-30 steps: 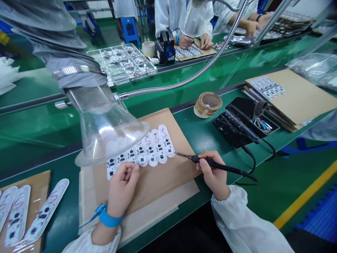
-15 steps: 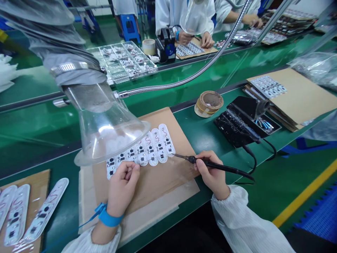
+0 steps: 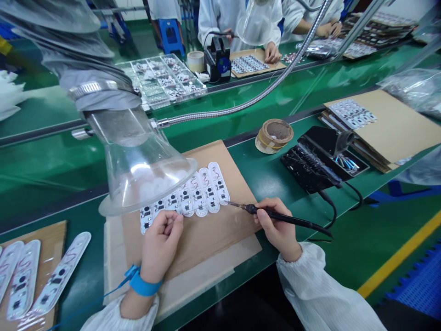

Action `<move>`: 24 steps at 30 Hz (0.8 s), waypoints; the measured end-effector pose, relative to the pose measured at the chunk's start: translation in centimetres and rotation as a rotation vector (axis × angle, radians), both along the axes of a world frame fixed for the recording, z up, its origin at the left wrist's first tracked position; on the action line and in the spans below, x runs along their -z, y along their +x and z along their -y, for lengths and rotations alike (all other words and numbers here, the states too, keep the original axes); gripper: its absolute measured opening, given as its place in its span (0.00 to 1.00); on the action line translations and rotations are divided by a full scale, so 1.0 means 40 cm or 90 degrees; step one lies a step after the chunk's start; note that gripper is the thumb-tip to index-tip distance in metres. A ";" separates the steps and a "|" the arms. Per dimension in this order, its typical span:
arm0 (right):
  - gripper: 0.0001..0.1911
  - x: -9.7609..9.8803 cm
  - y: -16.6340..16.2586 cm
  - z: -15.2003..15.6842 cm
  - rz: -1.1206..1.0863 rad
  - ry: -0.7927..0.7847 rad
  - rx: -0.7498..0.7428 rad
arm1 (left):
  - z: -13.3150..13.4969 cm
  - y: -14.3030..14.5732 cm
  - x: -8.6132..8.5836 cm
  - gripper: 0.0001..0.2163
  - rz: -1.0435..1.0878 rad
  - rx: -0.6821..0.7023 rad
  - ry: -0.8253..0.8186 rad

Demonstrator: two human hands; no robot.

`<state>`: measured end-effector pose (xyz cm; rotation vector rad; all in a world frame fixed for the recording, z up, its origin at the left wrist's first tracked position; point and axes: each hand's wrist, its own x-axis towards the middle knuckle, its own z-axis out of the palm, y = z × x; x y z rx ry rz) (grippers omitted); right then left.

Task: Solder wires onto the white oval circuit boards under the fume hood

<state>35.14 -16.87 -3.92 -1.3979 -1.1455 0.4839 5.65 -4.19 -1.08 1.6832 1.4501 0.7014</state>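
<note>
Right hand [image 3: 277, 227] is gripping the thin black pen-style soldering iron [image 3: 285, 219] like a pencil, fingers closed round the barrel. The metal tip is pointing at the right end of the row of white oblong circuit boards [image 3: 198, 196], right beside the last board; I can't tell if it's actually touching. The boards are lying across the far half of the brown cardboard sheet [image 3: 213, 232], which is sitting at the near edge of the green tabletop [image 3: 265, 177].

Left hand [image 3: 160, 246] is curling loosely, with its fingertips resting on the near ends of the left boards. I can't tell if it's pinching anything.

Stuff I'd be worrying about:
- Only the left part of the row is being held down, so a push from the tip is likely sliding or fanning out the loose right-hand boards.
- The clear plastic funnel-shaped fume hood [image 3: 138, 170] is hanging low over the row's left end and hiding those boards. A hot tip going under there could be nicking the plastic.
- The black cord [image 3: 329, 207] is looping near the right wrist, and a tug on it could be jerking the tip.
- Bare fingertips are sitting on the same row as a hot tip.
</note>
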 end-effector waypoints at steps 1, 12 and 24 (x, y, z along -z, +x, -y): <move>0.02 0.000 0.001 0.000 0.003 -0.003 -0.009 | -0.001 -0.001 0.003 0.14 0.001 0.002 -0.004; 0.05 -0.047 -0.058 -0.009 -0.093 0.047 0.044 | 0.003 -0.022 -0.015 0.14 -0.022 0.023 0.009; 0.14 -0.015 -0.071 -0.015 -0.100 0.030 0.110 | 0.004 -0.034 0.005 0.12 -0.011 0.052 0.013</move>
